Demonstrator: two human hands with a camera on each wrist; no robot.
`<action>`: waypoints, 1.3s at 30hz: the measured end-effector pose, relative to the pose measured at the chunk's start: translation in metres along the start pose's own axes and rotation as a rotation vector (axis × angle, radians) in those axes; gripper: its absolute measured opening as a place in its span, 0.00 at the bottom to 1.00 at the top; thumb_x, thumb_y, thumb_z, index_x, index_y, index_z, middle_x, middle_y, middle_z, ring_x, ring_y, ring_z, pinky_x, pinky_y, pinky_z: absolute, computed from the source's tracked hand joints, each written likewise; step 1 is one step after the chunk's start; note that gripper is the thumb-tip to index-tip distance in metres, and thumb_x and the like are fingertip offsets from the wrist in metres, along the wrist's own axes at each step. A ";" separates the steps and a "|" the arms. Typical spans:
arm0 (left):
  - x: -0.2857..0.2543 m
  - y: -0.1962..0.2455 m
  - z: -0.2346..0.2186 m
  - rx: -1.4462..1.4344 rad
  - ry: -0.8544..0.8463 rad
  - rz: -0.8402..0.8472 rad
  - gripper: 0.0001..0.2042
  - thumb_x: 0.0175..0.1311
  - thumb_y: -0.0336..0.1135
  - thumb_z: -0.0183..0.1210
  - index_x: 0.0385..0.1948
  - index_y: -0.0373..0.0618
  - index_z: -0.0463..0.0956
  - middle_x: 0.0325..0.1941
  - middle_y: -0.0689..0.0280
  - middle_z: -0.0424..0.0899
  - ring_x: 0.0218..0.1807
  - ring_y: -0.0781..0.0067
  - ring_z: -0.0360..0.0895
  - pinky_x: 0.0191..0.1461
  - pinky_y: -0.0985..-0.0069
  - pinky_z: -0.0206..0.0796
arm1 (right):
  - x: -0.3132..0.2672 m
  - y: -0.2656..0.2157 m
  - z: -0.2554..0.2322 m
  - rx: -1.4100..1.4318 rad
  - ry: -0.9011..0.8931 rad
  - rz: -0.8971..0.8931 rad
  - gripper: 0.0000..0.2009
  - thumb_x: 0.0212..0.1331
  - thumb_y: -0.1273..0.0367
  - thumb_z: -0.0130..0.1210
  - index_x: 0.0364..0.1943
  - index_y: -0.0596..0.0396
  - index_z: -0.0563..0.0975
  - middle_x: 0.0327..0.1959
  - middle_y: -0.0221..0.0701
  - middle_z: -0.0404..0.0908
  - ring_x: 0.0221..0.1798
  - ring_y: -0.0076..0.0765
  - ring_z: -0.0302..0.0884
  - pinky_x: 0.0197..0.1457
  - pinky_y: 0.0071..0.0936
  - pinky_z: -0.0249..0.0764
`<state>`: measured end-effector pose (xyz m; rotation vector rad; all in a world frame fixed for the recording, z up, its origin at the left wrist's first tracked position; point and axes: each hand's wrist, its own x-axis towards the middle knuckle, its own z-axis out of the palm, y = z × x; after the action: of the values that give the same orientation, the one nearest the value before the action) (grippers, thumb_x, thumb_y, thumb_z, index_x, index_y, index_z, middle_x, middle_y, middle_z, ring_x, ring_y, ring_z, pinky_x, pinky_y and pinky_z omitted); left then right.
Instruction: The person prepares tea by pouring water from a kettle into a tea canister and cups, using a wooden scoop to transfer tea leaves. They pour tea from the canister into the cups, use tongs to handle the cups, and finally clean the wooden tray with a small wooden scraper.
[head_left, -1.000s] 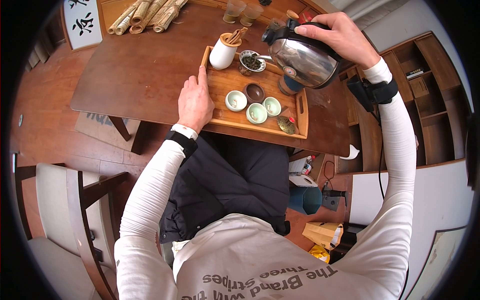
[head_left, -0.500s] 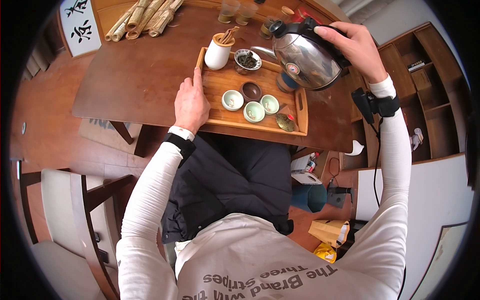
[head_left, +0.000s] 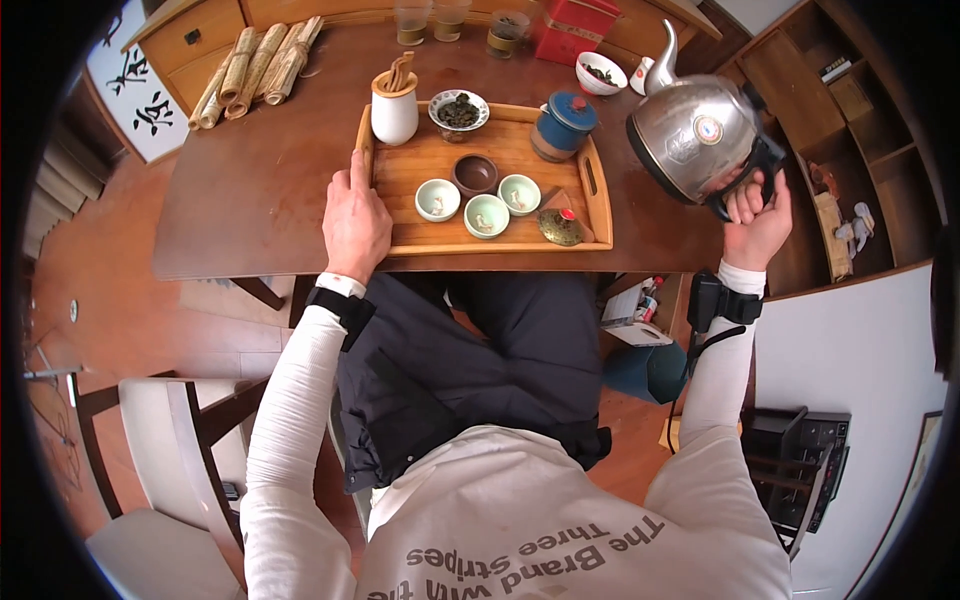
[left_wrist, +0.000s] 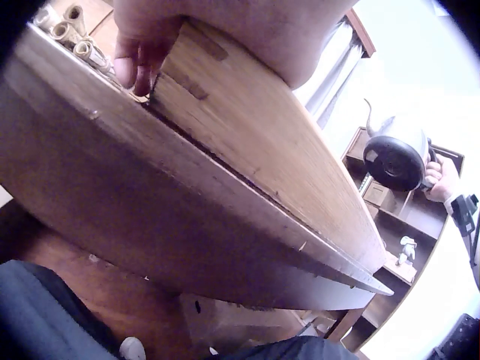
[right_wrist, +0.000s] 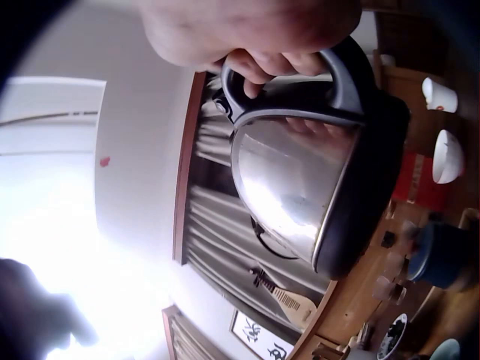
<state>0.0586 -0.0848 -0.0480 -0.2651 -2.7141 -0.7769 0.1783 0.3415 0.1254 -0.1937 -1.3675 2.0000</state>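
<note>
My left hand (head_left: pixel 357 225) rests at the left edge of the wooden tea tray (head_left: pixel 400 172), index finger straight along its side. Off the tray's right end, my right hand (head_left: pixel 757 222) grips the black handle of a steel kettle (head_left: pixel 700 130), held up with its spout raised. On the tray stand a patterned bowl (head_left: pixel 476 123) of tea leaves, a dark brown cup (head_left: pixel 475 192), three pale green cups (head_left: pixel 487 228), a blue lidded pot (head_left: pixel 563 130) and a white holder (head_left: pixel 394 118) with wooden tools. A speckled lid (head_left: pixel 560 227) lies at the front right corner.
Behind the kettle are a white bowl (head_left: pixel 598 88) with leaves and a red box (head_left: pixel 577 28). Glass cups (head_left: pixel 411 24) stand at the back, bamboo rolls (head_left: pixel 262 68) at the far left. A shelf (head_left: pixel 880 120) is on the right, a chair (head_left: pixel 165 460) on the left.
My right hand has carried the kettle from over the bowl of tea leaves to the right, past the tray, and the spout now points up. My left hand has stayed at the tray edge.
</note>
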 end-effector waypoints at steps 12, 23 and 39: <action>0.001 0.005 -0.005 0.123 0.290 0.303 0.22 0.65 0.25 0.55 0.63 0.40 0.71 0.64 0.51 0.73 0.64 0.48 0.70 0.66 0.55 0.63 | -0.002 0.090 -0.112 -0.173 0.678 -0.033 0.21 0.68 0.56 0.55 0.17 0.46 0.70 0.12 0.18 0.66 0.10 0.17 0.55 0.15 0.20 0.46; -0.008 0.164 0.016 -0.178 -0.129 0.632 0.16 0.61 0.34 0.66 0.48 0.38 0.80 0.41 0.54 0.80 0.46 0.50 0.78 0.50 0.58 0.71 | -0.019 0.117 -0.128 -0.187 0.599 -0.094 0.16 0.72 0.61 0.53 0.33 0.58 0.83 0.18 0.24 0.75 0.16 0.16 0.66 0.19 0.17 0.55; 0.011 0.189 0.027 -0.450 -0.186 0.659 0.07 0.60 0.25 0.64 0.40 0.39 0.81 0.39 0.53 0.82 0.41 0.50 0.82 0.46 0.61 0.76 | -0.024 0.118 -0.135 -0.243 0.605 -0.077 0.23 0.71 0.54 0.55 0.23 0.58 0.76 0.19 0.25 0.72 0.18 0.18 0.64 0.21 0.19 0.57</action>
<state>0.0907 0.0887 0.0254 -1.3021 -2.3148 -1.1632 0.2073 0.4053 -0.0411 -0.7758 -1.1832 1.5243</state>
